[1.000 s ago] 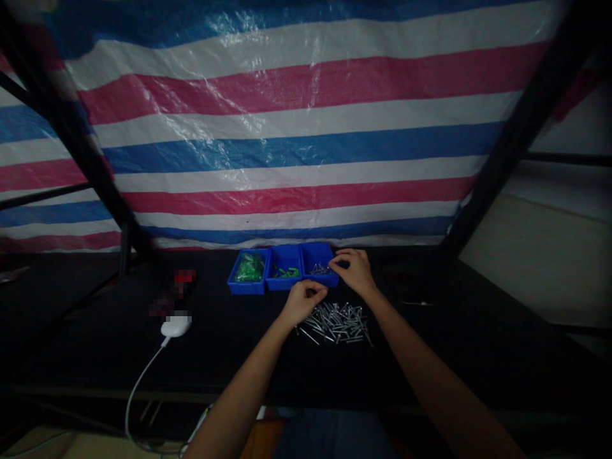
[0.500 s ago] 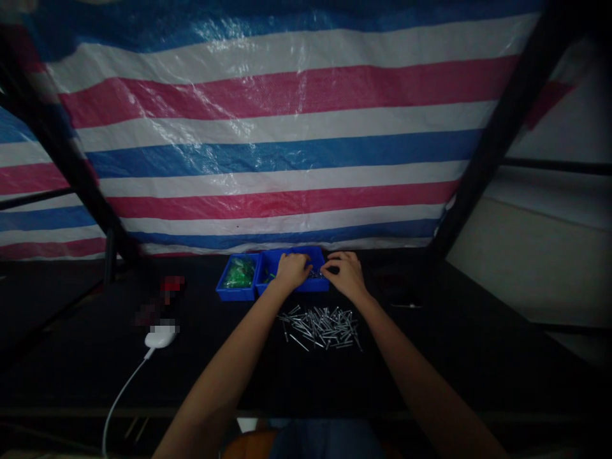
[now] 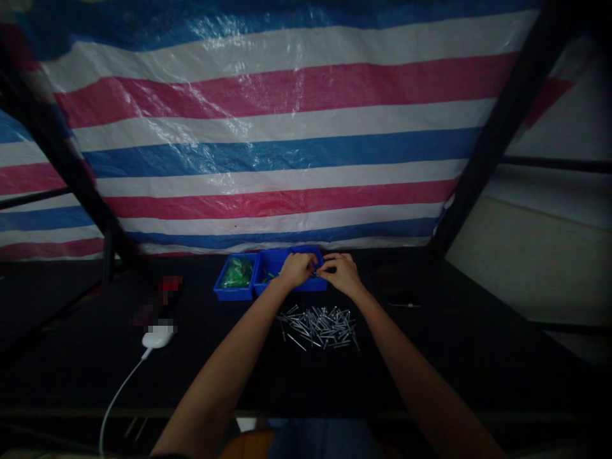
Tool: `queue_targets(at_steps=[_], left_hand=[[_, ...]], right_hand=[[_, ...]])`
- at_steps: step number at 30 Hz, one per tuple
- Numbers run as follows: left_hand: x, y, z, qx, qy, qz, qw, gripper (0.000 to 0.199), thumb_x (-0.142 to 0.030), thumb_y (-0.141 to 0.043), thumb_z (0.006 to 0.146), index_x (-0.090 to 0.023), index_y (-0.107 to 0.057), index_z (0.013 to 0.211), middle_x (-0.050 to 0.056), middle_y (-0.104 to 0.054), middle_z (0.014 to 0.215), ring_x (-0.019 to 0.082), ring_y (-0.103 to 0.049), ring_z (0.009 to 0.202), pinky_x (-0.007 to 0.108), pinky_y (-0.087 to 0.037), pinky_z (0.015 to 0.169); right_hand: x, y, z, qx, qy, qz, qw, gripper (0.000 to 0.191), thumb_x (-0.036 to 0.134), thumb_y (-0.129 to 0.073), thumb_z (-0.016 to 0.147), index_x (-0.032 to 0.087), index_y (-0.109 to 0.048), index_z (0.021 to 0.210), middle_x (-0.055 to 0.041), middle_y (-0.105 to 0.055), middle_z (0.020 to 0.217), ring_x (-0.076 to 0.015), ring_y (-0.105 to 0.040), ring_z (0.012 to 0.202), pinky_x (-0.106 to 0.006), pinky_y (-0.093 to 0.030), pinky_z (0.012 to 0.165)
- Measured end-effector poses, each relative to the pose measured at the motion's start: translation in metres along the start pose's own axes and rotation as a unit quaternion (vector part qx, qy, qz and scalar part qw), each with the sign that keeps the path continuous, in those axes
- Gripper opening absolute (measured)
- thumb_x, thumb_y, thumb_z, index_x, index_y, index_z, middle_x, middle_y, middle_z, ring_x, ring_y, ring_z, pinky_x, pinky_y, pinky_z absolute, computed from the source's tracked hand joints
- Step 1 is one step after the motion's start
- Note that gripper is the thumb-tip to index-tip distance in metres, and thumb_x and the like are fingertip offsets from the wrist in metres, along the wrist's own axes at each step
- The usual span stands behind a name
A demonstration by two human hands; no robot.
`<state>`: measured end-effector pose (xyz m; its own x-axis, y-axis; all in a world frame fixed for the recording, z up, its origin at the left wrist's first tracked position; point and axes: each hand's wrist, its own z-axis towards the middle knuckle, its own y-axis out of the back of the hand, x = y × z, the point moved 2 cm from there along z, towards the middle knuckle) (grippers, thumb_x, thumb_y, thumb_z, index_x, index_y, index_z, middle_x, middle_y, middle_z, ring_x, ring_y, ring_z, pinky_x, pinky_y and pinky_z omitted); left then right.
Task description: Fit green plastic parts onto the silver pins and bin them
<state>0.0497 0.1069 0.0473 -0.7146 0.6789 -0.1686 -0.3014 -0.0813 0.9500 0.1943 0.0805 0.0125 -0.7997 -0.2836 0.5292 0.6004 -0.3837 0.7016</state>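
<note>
My left hand (image 3: 298,269) is over the blue bins, its fingers curled together above the right one; what they hold is too small to make out. Beside it, at that bin's right edge, my right hand (image 3: 340,270) pinches with thumb and forefinger, and anything between them is too small to name. The right blue bin (image 3: 310,287) has small metallic bits inside, partly covered by the hands. Nearer to me lies a loose pile of silver screws or nails (image 3: 322,326). A middle blue bin (image 3: 271,256) holds a few green pieces.
At the left, a blue bin (image 3: 234,294) contains a bag of green pieces (image 3: 237,272). A white device (image 3: 158,336) with a cable and a red object (image 3: 169,284) lie farther left on the black table (image 3: 201,363). A striped sheet (image 3: 287,150) hangs behind.
My left hand has shifted slightly right, its fingers curling more tightly. My right hand has moved a little left, bringing the fingertips of both hands closer together.
</note>
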Motion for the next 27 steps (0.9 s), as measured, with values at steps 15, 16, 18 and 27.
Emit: queue_targets(at_steps=[15, 16, 18, 27], left_hand=[[-0.016, 0.015, 0.001, 0.002, -0.083, 0.13, 0.988, 0.022, -0.017, -0.042, 0.081, -0.017, -0.058, 0.097, 0.008, -0.062, 0.079, 0.022, -0.056, 0.084, 0.033, -0.036, 0.081], [-0.017, 0.014, 0.0, 0.003, -0.082, 0.125, 0.989, 0.023, -0.016, -0.043, 0.081, -0.017, -0.058, 0.098, 0.009, -0.062, 0.08, 0.022, -0.056, 0.085, 0.034, -0.036, 0.082], [-0.019, 0.014, 0.0, 0.006, -0.074, 0.113, 0.991, 0.025, -0.015, -0.043, 0.08, -0.017, -0.056, 0.101, 0.009, -0.063, 0.083, 0.022, -0.056, 0.087, 0.033, -0.036, 0.083], [-0.012, 0.012, -0.001, 0.029, -0.053, 0.049, 0.997, 0.031, -0.018, -0.05, 0.078, -0.022, -0.051, 0.108, 0.003, -0.066, 0.086, 0.018, -0.058, 0.089, 0.029, -0.039, 0.08]], right_hand=[[0.001, 0.006, -0.001, -0.053, 0.033, 0.028, 0.998, 0.014, 0.033, -0.059, 0.071, 0.026, -0.07, 0.071, -0.004, -0.062, 0.096, -0.0233, -0.047, 0.096, -0.038, -0.034, 0.081], [0.001, 0.004, -0.002, -0.043, 0.032, 0.022, 0.998, 0.013, 0.034, -0.059, 0.071, 0.026, -0.07, 0.07, -0.0034, -0.062, 0.096, -0.0236, -0.046, 0.096, -0.038, -0.034, 0.081], [0.001, 0.001, -0.002, -0.026, 0.03, 0.011, 0.999, 0.012, 0.035, -0.061, 0.069, 0.028, -0.07, 0.07, -0.0021, -0.062, 0.097, -0.0238, -0.045, 0.097, -0.038, -0.034, 0.08], [-0.002, 0.0, -0.002, -0.001, 0.016, 0.005, 1.0, 0.016, 0.039, -0.059, 0.07, 0.028, -0.071, 0.074, -0.0024, -0.061, 0.098, -0.023, -0.045, 0.098, -0.038, -0.033, 0.081]])
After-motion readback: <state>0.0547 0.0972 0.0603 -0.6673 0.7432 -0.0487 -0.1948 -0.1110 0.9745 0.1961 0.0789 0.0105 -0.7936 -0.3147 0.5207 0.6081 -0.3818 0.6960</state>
